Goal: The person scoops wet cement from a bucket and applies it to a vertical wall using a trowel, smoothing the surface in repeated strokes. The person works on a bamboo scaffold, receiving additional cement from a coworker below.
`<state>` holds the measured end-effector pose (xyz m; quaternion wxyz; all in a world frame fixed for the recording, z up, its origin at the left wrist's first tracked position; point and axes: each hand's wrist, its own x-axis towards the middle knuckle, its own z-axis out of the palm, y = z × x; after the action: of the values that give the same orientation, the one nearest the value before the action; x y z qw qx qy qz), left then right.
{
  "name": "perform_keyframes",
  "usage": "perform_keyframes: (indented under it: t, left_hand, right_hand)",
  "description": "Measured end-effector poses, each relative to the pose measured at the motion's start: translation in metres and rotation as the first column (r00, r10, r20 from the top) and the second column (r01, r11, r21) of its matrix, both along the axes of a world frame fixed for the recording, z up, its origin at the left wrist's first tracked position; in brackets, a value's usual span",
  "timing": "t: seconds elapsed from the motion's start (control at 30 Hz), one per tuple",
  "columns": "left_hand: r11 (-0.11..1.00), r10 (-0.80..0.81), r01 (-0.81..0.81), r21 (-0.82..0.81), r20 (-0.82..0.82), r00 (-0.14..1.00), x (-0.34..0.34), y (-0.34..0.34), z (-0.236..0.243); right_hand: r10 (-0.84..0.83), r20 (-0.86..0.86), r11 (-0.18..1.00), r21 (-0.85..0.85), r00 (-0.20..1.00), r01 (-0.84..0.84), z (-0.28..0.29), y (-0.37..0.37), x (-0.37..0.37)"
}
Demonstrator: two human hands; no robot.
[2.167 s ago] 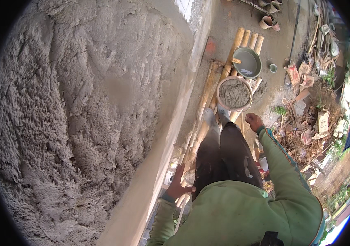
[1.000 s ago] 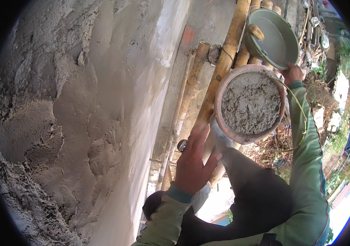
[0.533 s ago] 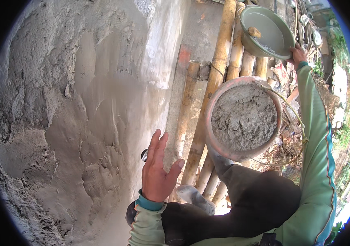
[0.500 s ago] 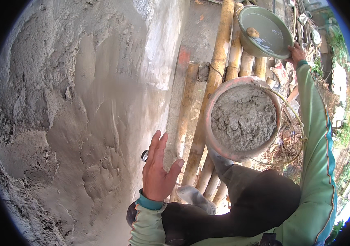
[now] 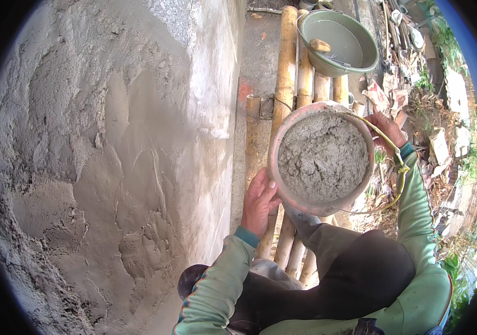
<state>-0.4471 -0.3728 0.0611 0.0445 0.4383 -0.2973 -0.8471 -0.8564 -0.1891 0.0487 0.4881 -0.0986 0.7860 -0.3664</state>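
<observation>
Mortar bucket (image 5: 321, 210)'s just right of centre in the frame, left hand (image 5: 259, 205) grasping its lower-left side. Right hand (image 5: 387, 133)'s up at the right rim, fingers partly hidden, so can't tell if it's gripping. Green basin (image 5: 329, 67)'s upper right, by bamboo poles (image 5: 286, 67).

I get bright daylight, blown-out whites at right, pale glare on the wall (image 5: 121, 162), bucket (image 5: 274, 151) fairly sharp, black fisheye rim, bent edges.
</observation>
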Motion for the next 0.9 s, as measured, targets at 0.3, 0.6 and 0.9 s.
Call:
perform_keyframes:
  t: [0.3,0.6,0.9]
  left_hand:
    - [0.986,0.166,-0.16,0.045,-0.183,0.969,-0.024,0.02,-0.006]
    - [0.994,-0.024,0.048,0.1,-0.228,0.973,-0.043,0.037,0.004]
    - [0.988,-0.157,0.151,-0.046,-0.251,0.955,-0.026,0.021,-0.017]
  right_hand:
    - [-0.142,-0.11,0.989,-0.064,0.984,0.135,0.007,-0.049,-0.006]
    - [0.299,-0.224,0.954,0.056,0.928,-0.294,0.043,-0.134,-0.103]
    - [0.474,-0.88,0.565,0.339,-0.041,-0.752,0.018,-0.249,-0.068]
